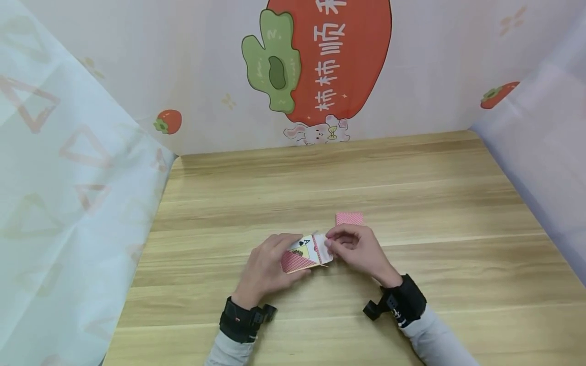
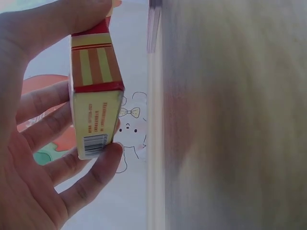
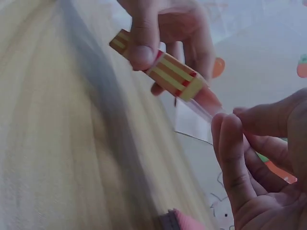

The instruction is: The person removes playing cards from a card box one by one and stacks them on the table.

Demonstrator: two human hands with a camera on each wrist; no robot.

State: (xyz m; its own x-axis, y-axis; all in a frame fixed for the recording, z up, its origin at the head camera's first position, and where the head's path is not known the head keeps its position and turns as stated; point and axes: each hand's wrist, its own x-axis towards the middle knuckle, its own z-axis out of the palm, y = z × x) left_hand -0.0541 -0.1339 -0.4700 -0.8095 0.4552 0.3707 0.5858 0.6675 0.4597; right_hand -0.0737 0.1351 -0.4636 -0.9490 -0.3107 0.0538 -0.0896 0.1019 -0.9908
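1. Playing-card tuck box (image 1: 299, 262): one, red-patterned, an ace of spades showing on its upper face; sides striped yellow and orange. Located mid-table between both hands, off the tabletop, tilted. Clock directions below are taken from it in the head view.
2. Pale end flap (image 1: 325, 250): on the box's 3 o'clock end, extended outward.
3. Barcode (image 2: 95, 145): on the box's yellow end panel, with small red print.
4. Left hand (image 1: 270, 262): at 9 o'clock; grips the box by its long edges, thumb on one and fingers on the other.
5. Right hand (image 1: 357, 248): at 3 o'clock; thumb and forefinger drawn together, pinching the flap.
6. Red-patterned card stack (image 1: 349, 218): at 2 o'clock, lying on the table just beyond the right hand, which partly hides it.
7. Black wristbands, two, each with a small camera: left (image 1: 240, 320), between 7 and 8 o'clock; right (image 1: 405, 301), at 4 o'clock. Light grey sleeves below.
8. Table (image 1: 220, 198): wood-grain top.
9. White printed backdrop (image 1: 206, 66): at 12 o'clock; large red fruit with green leaves, white Chinese characters.
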